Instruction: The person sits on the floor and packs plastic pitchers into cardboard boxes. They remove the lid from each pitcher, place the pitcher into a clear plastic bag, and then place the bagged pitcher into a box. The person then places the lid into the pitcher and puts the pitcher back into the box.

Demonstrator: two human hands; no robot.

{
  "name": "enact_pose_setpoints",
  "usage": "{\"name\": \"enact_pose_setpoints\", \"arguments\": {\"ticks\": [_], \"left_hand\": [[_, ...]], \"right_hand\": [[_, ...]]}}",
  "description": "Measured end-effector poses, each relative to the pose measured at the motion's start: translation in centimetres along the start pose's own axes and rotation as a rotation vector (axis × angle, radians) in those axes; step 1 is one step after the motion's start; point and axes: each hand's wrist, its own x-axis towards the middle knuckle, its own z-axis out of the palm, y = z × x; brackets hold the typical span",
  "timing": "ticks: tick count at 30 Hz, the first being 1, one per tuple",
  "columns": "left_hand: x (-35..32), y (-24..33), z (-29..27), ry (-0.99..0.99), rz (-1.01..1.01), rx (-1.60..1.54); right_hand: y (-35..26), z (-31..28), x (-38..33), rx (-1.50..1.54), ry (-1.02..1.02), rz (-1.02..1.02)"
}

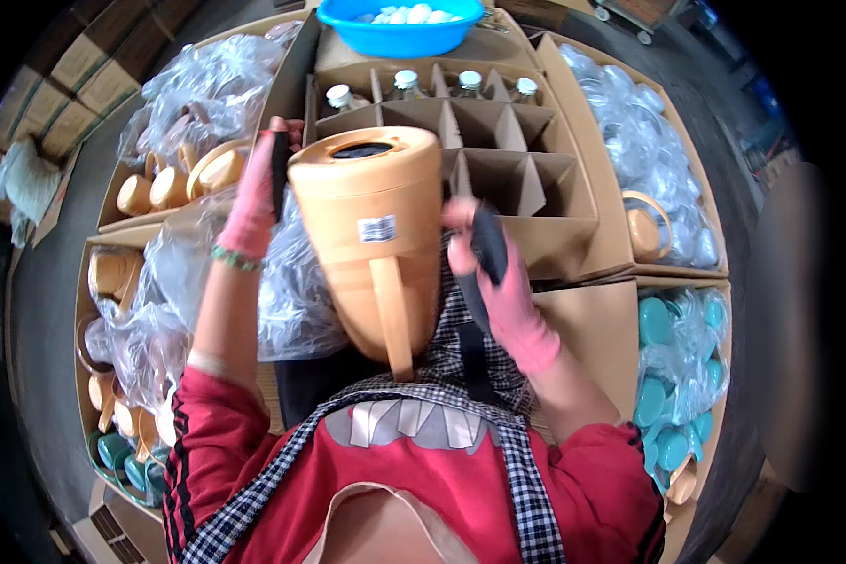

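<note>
A peach-coloured vacuum jug [352, 221] with a long handle and a barcode label is in front of my body, with its dark mouth on top. Its handle faces me, and it narrows toward my lap. My left hand [274, 160], in a pink and black glove, is closed against the jug's upper left side; some of its fingers are hidden. At the right side my right hand [493, 273], gloved likewise, has its thumb and fingers apart close to the jug. Its fingertips are slightly blurred, and whether they touch is unclear.
Ahead is a divided carton [564, 230] with several capped bottles [406, 83] in its far cells. Behind it stands a blue basin [399, 36] of white pieces. Cartons of plastic-wrapped peach parts [169, 188] flank me at left; teal parts [650, 402] lie in one at right.
</note>
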Motion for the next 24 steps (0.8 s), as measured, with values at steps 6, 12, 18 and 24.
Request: {"name": "enact_pose_setpoints", "arguments": {"ticks": [6,12,18,24], "left_hand": [[-5.5,-1.3,8.4,-0.075,0.489,0.749],[0.1,-0.8,2.9,-0.261,-0.052,-0.281],[-8.1,1.0,10.7,-0.276,0.785,0.71],[-7.0,0.5,8.7,-0.109,0.461,0.6]], "right_hand": [[7.6,-3.1,9.8,0.397,0.063,0.095],[2.4,2.3,4.8,-0.328,0.262,-0.182],[6.3,-2.9,8.6,0.103,0.243,0.388],[4.0,-0.8,6.6,-0.076,0.163,0.081]]}}
